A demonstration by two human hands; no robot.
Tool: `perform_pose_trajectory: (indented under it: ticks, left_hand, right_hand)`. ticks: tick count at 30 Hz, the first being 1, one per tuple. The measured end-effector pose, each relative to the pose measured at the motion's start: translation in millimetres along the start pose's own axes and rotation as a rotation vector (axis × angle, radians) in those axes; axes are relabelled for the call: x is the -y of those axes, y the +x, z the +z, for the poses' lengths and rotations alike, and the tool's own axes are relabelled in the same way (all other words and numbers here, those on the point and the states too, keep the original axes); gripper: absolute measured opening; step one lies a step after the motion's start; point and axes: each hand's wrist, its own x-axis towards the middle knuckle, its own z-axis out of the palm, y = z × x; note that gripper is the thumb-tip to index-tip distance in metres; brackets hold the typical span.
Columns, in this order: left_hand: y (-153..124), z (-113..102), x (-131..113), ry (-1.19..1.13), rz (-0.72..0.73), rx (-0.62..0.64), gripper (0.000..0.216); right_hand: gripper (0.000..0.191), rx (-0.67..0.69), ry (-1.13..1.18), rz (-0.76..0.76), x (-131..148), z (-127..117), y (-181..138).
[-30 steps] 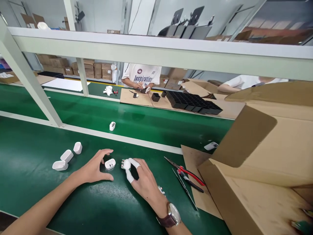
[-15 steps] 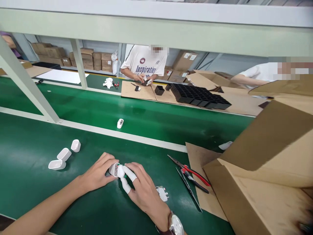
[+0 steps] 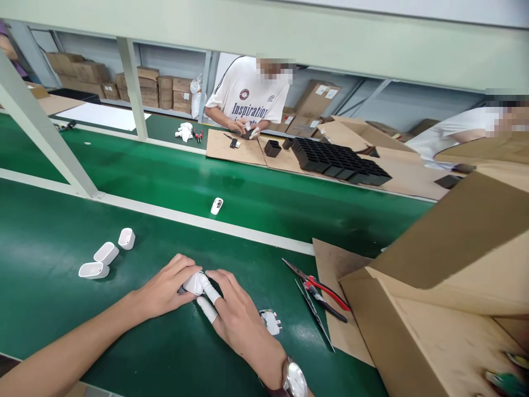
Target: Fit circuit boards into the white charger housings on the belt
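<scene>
My left hand [image 3: 173, 284] is closed around a white plastic housing [image 3: 190, 285] just above the green work surface. At the housing's right end, my right hand [image 3: 237, 314] presses with fingers that wear white finger cots; whatever sits inside the housing is mostly hidden by them. To the right of this hand lies a small white-grey part with metal prongs [image 3: 271, 321]. Three empty white housings [image 3: 106, 253] stand in a slanting row at the left. Long-nose pliers [image 3: 316, 288] with red and black handles rest at the right, beside metal tweezers [image 3: 314, 314].
An open cardboard box [image 3: 397, 331] fills the right side, next to a flat cardboard piece [image 3: 347, 331]. Beyond a pale rail [image 3: 206, 222], a white device [image 3: 217, 206] lies on the green belt. Across it, a co-worker [image 3: 252, 99] handles parts near black trays [image 3: 334, 160].
My right fingers have pushed the inner piece with green bits into the housing, so it no longer shows. The white device on the belt has shifted right.
</scene>
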Motion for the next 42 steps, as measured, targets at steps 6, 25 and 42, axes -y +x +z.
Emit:
perform_pose_trajectory:
  ticks: [6, 25, 42]
  left_hand:
    - [1.0, -1.5, -4.8, -0.101, -0.050, 0.047, 0.041]
    - [-0.1, -8.2, 3.7, -0.215, -0.073, 0.062, 0.044]
    - [-0.2, -10.2, 1.0, -0.164, -0.052, 0.080, 0.054]
  right_hand:
    - [0.034, 0.028, 0.071, 0.021, 1.7, 2.0, -2.7]
    - [0.049, 0.155, -0.023, 0.051, 7.8, 14.8, 6.0]
    - [0.040, 0.092, 0.078, 0.114, 1.4, 14.9, 9.2]
